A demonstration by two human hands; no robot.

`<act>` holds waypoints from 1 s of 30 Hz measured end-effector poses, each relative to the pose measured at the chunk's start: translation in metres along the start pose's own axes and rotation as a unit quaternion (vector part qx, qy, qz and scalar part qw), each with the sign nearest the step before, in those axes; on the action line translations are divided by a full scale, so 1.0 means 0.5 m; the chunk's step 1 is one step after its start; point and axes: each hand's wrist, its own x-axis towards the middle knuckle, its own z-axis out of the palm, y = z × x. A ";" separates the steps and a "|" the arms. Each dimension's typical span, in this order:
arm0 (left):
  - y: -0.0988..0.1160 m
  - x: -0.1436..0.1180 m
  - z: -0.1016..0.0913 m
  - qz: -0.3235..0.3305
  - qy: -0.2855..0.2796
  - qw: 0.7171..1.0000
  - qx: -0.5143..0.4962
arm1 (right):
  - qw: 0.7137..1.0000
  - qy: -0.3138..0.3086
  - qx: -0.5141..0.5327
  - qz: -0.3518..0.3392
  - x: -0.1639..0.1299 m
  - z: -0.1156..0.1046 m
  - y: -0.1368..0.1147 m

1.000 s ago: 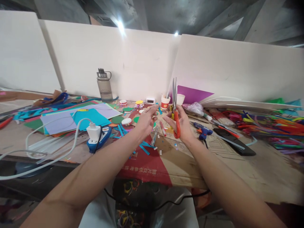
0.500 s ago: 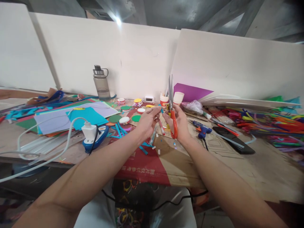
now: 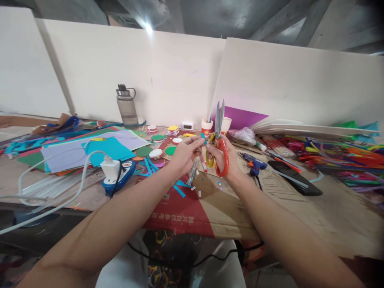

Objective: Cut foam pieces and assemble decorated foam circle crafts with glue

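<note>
My right hand (image 3: pixel 230 160) is closed round the handles of a pair of scissors (image 3: pixel 222 156), one handle orange and the other yellow. Their blades point up and stand slightly apart. Beside them, my left hand (image 3: pixel 186 157) pinches a small strip of blue paper (image 3: pixel 203 138) between thumb and fingers. Below the hands, more blue paper strips (image 3: pixel 180 189) and a clear-barrelled pen (image 3: pixel 193 172) lie on the cardboard, among tiny paper scraps (image 3: pixel 200 193). Several small round drum-like pieces (image 3: pixel 156 153) with white, green or yellow tops sit beyond my left hand.
Coloured paper sheets (image 3: pixel 111 150), a blue power strip (image 3: pixel 124 176) with a white cable and a bottle (image 3: pixel 127 108) are on the left. To the right lie a blue glue gun (image 3: pixel 255 165), a black phone (image 3: pixel 295 178) and a pile of colourful strips (image 3: pixel 345 156). Paper cups (image 3: pixel 207 129) stand behind.
The scissors' blades have spread apart and their handles have opened wider in my right hand. My left hand still pinches the blue strip, nearly in the same place.
</note>
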 end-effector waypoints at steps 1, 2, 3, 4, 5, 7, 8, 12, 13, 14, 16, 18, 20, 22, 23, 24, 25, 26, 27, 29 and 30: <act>-0.001 0.001 -0.001 0.004 -0.001 1.000 0.004 | 1.000 0.002 0.014 0.005 -0.002 0.002 -0.004; -0.002 0.002 -0.002 0.007 -0.001 1.000 0.012 | 0.999 0.009 0.030 0.008 -0.003 0.003 -0.008; -0.002 0.003 -0.003 0.012 0.002 1.000 0.023 | 0.999 0.014 0.046 0.009 -0.004 0.004 -0.012; -0.001 0.004 -0.005 0.019 0.008 0.999 0.037 | 0.998 0.012 0.054 0.008 -0.005 0.005 -0.016; 0.000 0.005 -0.006 0.033 0.016 0.998 0.057 | 0.998 0.009 0.058 0.005 -0.006 0.005 -0.020; 0.007 0.005 -0.009 0.076 0.032 0.989 0.120 | 0.999 0.009 0.054 -0.002 -0.006 0.004 -0.026; 0.012 0.003 -0.010 0.103 0.040 0.981 0.161 | 0.999 0.010 0.044 -0.003 -0.006 0.002 -0.028; 0.039 -0.010 -0.009 0.212 0.062 0.922 0.317 | 1.000 0.024 0.015 -0.003 -0.003 -0.007 -0.026; 0.044 -0.013 -0.007 0.234 0.065 0.909 0.339 | 0.999 0.026 0.022 -0.004 -0.002 -0.009 -0.023; 0.047 -0.015 -0.006 0.248 0.066 0.900 0.352 | 0.999 0.029 0.033 -0.007 -0.001 -0.011 -0.020; 0.047 -0.014 -0.006 0.246 0.069 0.904 0.344 | 0.998 0.034 0.056 -0.013 0.000 -0.014 -0.015; 0.041 -0.007 -0.008 0.197 0.072 0.936 0.282 | 0.997 0.035 0.069 -0.008 0.000 -0.015 -0.014; 0.033 0.004 -0.013 0.124 0.069 0.973 0.180 | 0.997 0.020 0.073 0.008 -0.001 -0.013 -0.016; 0.028 0.014 -0.020 0.059 0.067 0.993 0.076 | 0.997 -0.007 0.071 0.022 -0.001 -0.010 -0.016; 0.028 0.018 -0.023 0.036 0.071 0.996 0.033 | 0.997 -0.018 0.065 0.027 -0.002 -0.008 -0.014; 0.030 0.021 -0.025 0.019 0.076 0.997 -0.002 | 0.998 -0.028 0.057 0.030 -0.002 -0.007 -0.012; 0.032 0.024 -0.027 0.007 0.083 0.996 -0.029 | 0.998 -0.034 0.044 0.031 -0.002 -0.006 -0.009; 0.035 0.025 -0.029 -0.002 0.092 0.994 -0.051 | 0.999 -0.038 0.025 0.027 -0.003 -0.006 -0.006; 0.039 0.027 -0.030 -0.011 0.105 0.992 -0.067 | 0.999 -0.041 0.000 0.017 -0.003 -0.007 -0.003; 0.045 0.029 -0.031 -0.027 0.136 0.987 -0.085 | 0.997 -0.047 -0.062 -0.012 -0.004 -0.010 0.001; 0.048 0.030 -0.032 -0.033 0.152 0.984 -0.090 | 0.994 -0.050 -0.095 -0.028 -0.004 -0.012 0.001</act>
